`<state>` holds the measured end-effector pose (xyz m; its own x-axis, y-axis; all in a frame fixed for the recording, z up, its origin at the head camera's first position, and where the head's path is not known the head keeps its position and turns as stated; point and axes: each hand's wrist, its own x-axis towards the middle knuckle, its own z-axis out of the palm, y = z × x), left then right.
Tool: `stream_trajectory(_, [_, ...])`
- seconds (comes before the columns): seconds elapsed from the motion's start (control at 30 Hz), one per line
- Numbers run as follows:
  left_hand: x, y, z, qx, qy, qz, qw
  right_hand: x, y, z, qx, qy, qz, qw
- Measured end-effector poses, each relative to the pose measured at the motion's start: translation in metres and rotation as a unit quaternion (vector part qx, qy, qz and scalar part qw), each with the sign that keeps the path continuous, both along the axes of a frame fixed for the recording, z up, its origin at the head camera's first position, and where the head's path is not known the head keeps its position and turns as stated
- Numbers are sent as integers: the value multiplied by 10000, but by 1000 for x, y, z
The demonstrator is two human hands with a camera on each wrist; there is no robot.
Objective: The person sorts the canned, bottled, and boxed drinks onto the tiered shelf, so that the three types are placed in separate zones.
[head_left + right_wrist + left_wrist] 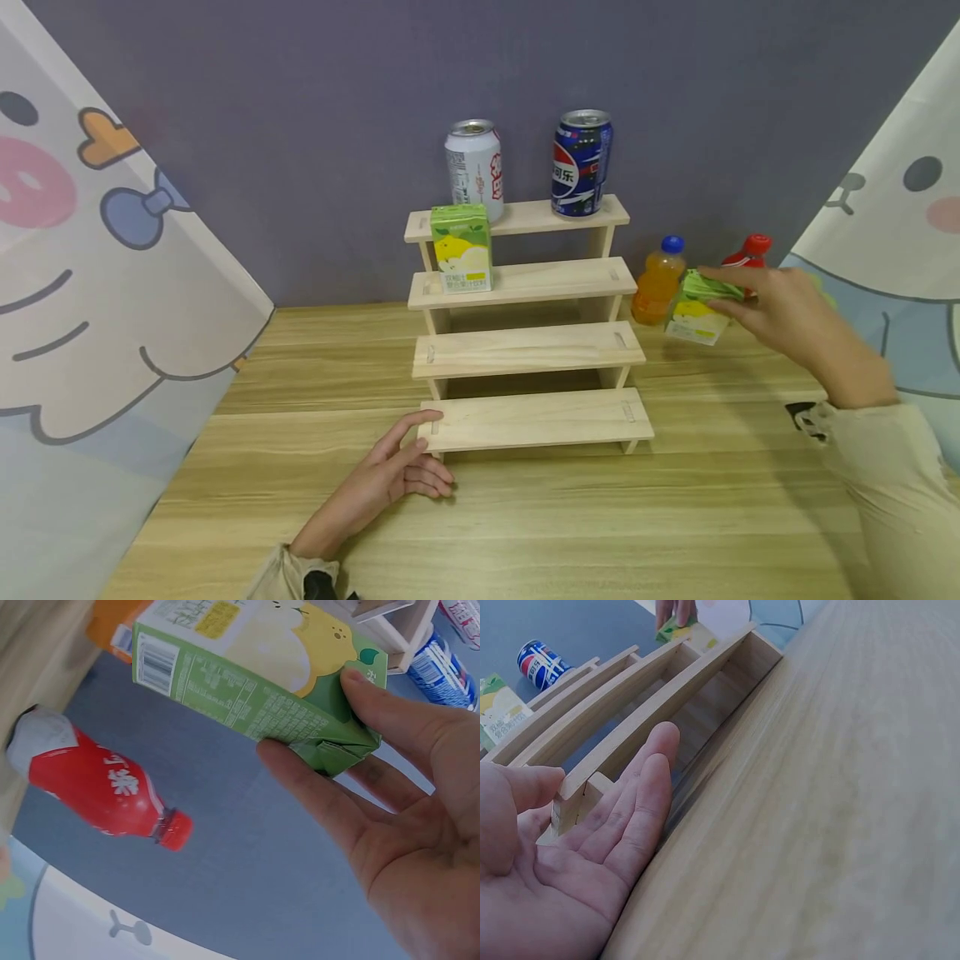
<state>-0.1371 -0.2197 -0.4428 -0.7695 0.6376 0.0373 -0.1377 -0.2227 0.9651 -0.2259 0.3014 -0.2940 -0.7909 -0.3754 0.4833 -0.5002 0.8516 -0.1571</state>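
Observation:
My right hand (787,312) pinches a green and yellow juice carton (247,667) by its top end, thumb and fingers on opposite sides. The carton is tilted, right of the wooden step shelf (525,421) and in front of an orange drink bottle (656,287). Partly behind the hand stands a red-capped bottle (97,776) with a red label. With thumb and index finger, my left hand (393,471) holds the left end of the lowest step; its other fingers stretch below the board (630,817). A matching carton (461,250) stands on the second step from the top, at left.
On the top step stand a white can (475,167) at left and a blue Pepsi can (582,162) at right. A grey-blue backdrop (337,150) rises behind the shelf. Cartoon-printed sheets (112,292) flank the wood-grain table (300,375).

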Motion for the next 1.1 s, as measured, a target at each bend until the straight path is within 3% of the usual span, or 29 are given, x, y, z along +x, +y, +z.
stream_trajectory(0.23, [0, 0, -1, 11, -18, -28, 10000, 3, -8, 11, 67, 248, 181, 9995])
stream_trajectory(0.53, [0, 0, 1, -55, -27, -62, 10000, 5, -19, 30, 34, 1145, 631, 9914])
stream_trajectory(0.8, [0, 1, 1, -43, 31, 31, 10000, 11, -26, 48, -3, 1330, 625, 9891])
stream_trajectory(1.1, [0, 0, 1, -68, 17, -7, 10000, 15, -37, 66, -112, 2018, 843, 9757])
